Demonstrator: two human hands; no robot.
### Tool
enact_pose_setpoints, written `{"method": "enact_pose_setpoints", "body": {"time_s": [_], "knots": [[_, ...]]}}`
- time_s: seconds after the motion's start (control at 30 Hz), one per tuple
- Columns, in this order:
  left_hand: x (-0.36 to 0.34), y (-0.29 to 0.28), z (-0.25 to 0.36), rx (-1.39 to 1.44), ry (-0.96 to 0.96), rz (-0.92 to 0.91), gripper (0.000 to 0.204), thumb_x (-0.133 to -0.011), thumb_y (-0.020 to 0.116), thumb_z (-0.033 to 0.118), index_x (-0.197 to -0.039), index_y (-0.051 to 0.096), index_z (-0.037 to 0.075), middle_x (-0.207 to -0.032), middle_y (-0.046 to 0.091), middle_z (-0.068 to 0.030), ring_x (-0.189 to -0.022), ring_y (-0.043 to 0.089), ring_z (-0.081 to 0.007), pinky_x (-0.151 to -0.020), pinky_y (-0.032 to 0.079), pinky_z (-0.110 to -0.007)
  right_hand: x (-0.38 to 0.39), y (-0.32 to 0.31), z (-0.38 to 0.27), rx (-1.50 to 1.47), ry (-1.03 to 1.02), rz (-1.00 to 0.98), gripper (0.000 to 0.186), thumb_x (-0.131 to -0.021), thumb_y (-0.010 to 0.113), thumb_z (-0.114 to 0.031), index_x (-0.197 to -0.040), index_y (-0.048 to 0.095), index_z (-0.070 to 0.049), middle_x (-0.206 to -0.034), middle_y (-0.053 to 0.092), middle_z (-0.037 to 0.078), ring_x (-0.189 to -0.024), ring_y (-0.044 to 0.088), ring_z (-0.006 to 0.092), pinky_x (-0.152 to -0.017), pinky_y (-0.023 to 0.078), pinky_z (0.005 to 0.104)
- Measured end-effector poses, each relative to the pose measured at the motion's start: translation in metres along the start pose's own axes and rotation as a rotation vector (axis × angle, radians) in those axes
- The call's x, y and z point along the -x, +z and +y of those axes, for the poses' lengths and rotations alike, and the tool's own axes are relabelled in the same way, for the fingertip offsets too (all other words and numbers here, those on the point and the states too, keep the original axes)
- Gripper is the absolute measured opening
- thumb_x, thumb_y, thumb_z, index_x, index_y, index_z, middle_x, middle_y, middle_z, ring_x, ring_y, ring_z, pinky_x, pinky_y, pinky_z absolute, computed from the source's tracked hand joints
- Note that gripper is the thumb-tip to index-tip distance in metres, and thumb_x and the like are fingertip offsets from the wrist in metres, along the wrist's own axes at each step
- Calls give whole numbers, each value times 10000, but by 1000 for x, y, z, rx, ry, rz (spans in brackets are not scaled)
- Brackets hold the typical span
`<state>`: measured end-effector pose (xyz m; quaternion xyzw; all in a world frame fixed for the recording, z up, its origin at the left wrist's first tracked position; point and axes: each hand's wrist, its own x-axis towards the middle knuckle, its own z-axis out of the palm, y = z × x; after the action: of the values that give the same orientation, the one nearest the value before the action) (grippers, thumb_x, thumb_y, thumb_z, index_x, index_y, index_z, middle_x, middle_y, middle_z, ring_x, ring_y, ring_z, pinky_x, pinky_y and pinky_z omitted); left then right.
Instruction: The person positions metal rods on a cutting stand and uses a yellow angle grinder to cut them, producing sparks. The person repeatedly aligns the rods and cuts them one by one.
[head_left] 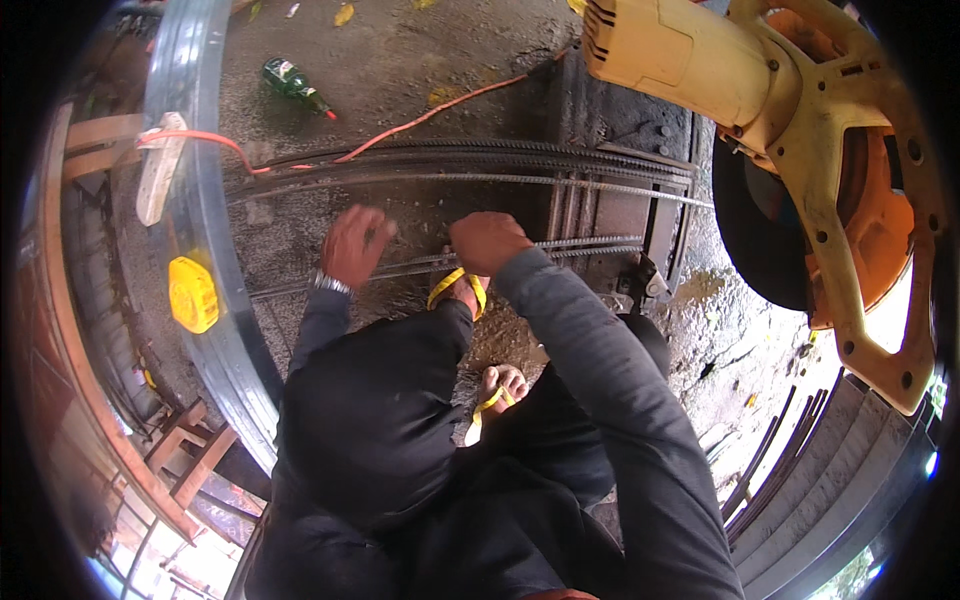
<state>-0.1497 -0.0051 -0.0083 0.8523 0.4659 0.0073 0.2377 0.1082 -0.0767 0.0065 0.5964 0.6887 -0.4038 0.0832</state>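
Observation:
My left hand (355,245), with a watch at the wrist, is slightly blurred, its fingers loosely curled and apart above ribbed steel bars (580,244). My right hand (487,240) is curled closed at the bars, beside my left foot; whatever it grips is hidden under the fingers. Both feet are in yellow-strapped sandals (492,398). At the upper right a yellow cut-off saw (680,70) with a large dark disc stands over a metal base (630,200).
A long metal channel (215,310) runs down the left, carrying a yellow tape measure (192,293) and a pale block (158,178). An orange cord (420,120) crosses the wet ground near a green bottle (290,82). Wooden frames (190,465) lie left; steel lengths (820,470) lie lower right.

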Motion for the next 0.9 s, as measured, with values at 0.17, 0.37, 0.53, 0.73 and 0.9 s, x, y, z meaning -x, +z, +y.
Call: {"method": "enact_pose_setpoints", "body": {"time_s": [0.17, 0.37, 0.53, 0.73, 0.9], "knots": [[-105, -25, 12, 113, 219, 156, 295, -954, 661, 229, -1192, 646, 54, -1204, 667, -187, -1133, 632, -382, -964, 505, -450, 74, -33, -6, -138, -206, 314, 256, -869, 702, -191, -1087, 737, -60, -958, 747, 186, -905, 729, 397, -790, 587, 500], [-169, -27, 2, -106, 272, -408, 649, -791, 791, 285, -1348, 569, 37, -1357, 625, -196, -1275, 586, -389, -1086, 467, -458, 152, -27, -3, -501, -176, 300, 463, -919, 701, -218, -1351, 609, -80, -1173, 708, 185, -1062, 683, 395, -869, 550, 483], [-199, -21, 4, -450, 191, -726, 819, -783, 809, 373, -1453, 488, 28, -1430, 566, -252, -1326, 544, -419, -1117, 438, -480, 163, -24, 8, -484, -95, 255, 346, -960, 634, -291, -1238, 625, -87, -1052, 714, 207, -972, 681, 428, -814, 543, 502], [-218, -34, 19, -436, 90, -899, 937, -829, 718, 601, -1527, 459, 33, -1575, 457, -216, -1470, 423, -354, -1200, 363, -436, 166, -24, 14, -477, -98, 341, 227, -945, 653, -249, -1125, 618, -115, -967, 700, 181, -938, 673, 427, -770, 521, 512], [-223, -29, 28, -379, 88, -921, 1059, -724, 789, 595, -1540, 444, 17, -1558, 481, -222, -1447, 457, -355, -1194, 372, -413, 174, -24, 21, -507, -131, 376, 179, -946, 652, -210, -1096, 607, -123, -932, 686, 167, -927, 668, 424, -769, 515, 518]]}}
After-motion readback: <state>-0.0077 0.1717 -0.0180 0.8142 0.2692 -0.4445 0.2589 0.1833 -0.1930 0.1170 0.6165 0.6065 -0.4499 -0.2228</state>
